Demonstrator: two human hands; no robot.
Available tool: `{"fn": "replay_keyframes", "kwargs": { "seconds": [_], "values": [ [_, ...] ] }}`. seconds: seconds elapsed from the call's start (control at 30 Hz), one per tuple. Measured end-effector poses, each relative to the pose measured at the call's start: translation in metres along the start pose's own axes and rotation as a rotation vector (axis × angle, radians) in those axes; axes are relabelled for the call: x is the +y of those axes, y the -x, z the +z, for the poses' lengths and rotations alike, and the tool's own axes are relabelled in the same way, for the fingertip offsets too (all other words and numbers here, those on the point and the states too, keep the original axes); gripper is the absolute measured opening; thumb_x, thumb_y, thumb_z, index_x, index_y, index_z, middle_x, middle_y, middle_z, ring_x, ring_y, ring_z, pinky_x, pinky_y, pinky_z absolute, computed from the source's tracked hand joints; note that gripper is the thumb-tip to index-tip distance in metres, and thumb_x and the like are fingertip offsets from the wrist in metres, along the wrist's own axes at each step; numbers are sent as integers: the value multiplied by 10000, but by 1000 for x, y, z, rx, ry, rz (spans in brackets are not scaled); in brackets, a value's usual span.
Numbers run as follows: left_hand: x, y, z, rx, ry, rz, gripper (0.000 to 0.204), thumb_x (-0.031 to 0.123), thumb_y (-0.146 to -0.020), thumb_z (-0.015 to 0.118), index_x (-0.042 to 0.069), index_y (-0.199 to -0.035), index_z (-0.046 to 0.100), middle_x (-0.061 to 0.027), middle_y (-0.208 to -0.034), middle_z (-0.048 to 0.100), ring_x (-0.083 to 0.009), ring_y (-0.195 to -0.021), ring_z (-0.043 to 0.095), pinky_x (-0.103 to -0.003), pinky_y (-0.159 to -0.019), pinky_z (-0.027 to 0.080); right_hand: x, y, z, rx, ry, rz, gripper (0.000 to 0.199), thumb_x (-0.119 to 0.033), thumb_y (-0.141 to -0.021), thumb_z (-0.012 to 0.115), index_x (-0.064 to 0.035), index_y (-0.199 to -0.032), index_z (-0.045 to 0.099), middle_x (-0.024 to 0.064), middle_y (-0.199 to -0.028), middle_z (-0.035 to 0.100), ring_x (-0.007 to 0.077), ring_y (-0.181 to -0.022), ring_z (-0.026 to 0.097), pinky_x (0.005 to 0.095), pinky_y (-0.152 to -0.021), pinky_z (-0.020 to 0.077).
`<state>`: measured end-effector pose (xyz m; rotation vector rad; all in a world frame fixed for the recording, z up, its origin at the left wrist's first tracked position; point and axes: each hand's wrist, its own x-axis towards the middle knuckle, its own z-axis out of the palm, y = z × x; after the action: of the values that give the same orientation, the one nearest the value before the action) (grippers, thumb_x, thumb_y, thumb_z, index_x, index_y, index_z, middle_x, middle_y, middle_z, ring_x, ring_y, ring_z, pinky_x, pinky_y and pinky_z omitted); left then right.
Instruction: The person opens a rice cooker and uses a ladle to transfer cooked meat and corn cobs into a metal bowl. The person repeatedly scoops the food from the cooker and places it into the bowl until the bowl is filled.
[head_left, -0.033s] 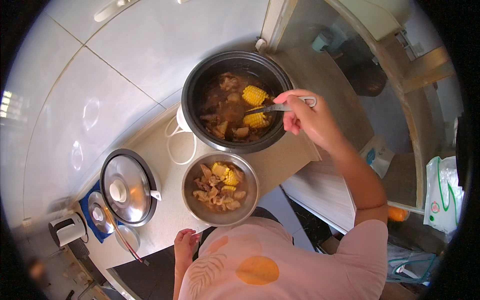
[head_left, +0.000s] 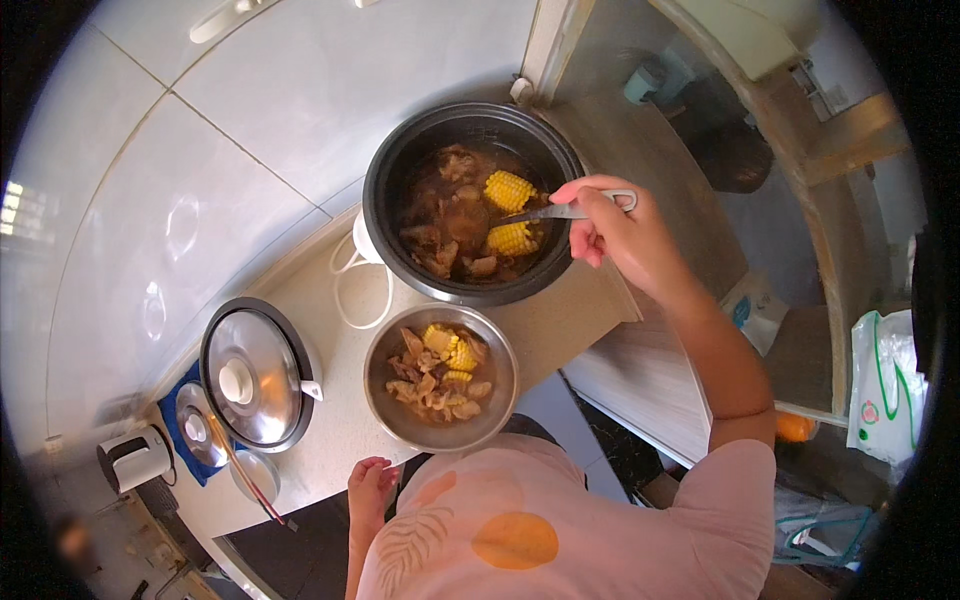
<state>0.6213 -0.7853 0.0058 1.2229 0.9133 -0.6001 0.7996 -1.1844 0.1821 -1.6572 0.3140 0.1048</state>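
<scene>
My right hand (head_left: 615, 225) grips the pale, loop-ended handle of a long metal cooking utensil (head_left: 560, 211) over the black inner pot (head_left: 385, 250). The utensil's head is sunk in brown broth, so its kind cannot be told. Its stem passes between two pieces of yellow corn (head_left: 509, 190), with chunks of meat (head_left: 440, 258) to their left. Close in front of the pot stands a steel bowl (head_left: 500, 410) holding meat and corn pieces. My left hand (head_left: 372, 486) hangs by the counter's near edge, holding nothing, its fingers loosely bent.
At left on the counter (head_left: 335, 430) is a pot with a metal lid (head_left: 262, 378). Beside it are a smaller lid (head_left: 190, 425) on a blue cloth and chopsticks (head_left: 245, 470) across a bowl. A white cord (head_left: 338, 310) loops near the tiled wall. Plastic bags (head_left: 885, 385) hang at far right.
My right hand and the utensil have shifted slightly to the right, and the stem shows more plainly between the corn pieces. My left hand has stayed in place.
</scene>
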Motion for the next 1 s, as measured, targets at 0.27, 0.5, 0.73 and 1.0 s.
{"fn": "replay_keyframes", "kwargs": {
  "seconds": [0.27, 0.5, 0.73, 1.0],
  "values": [
    [8, 4, 5, -56, -12, 27, 99, 54, -820, 453, 10, -896, 498, -85, -850, 550, -148, -712, 560, -243, -664, 461, -23, 10, -12, 82, -34, -37, 230, -141, -825, 395, 4, -875, 567, 84, -522, 515, 97, -401, 426, 210, -390, 342],
    [5, 9, 2, -58, -1, 31, 97, 52, -820, 455, 9, -897, 496, -87, -842, 549, -150, -721, 563, -242, -650, 456, -34, 26, -12, 104, 44, -4, 249, -168, -840, 389, -7, -887, 572, 51, -528, 486, 86, -432, 419, 197, -403, 307],
    [-5, 13, -8, -105, 33, 62, 92, 53, -822, 456, 11, -894, 494, -85, -831, 547, -151, -713, 564, -243, -634, 450, -63, 58, -6, 92, 84, -91, 259, -173, -822, 392, -10, -880, 584, 66, -530, 512, 89, -412, 423, 197, -405, 334],
    [-23, 13, -22, -108, 35, 101, 107, 66, -822, 461, 13, -908, 497, -83, -826, 564, -165, -713, 576, -265, -642, 465, -85, 100, 14, 12, 92, -105, 264, -195, -842, 397, -12, -880, 584, 52, -529, 498, 82, -412, 411, 187, -392, 312]
  ]
}}
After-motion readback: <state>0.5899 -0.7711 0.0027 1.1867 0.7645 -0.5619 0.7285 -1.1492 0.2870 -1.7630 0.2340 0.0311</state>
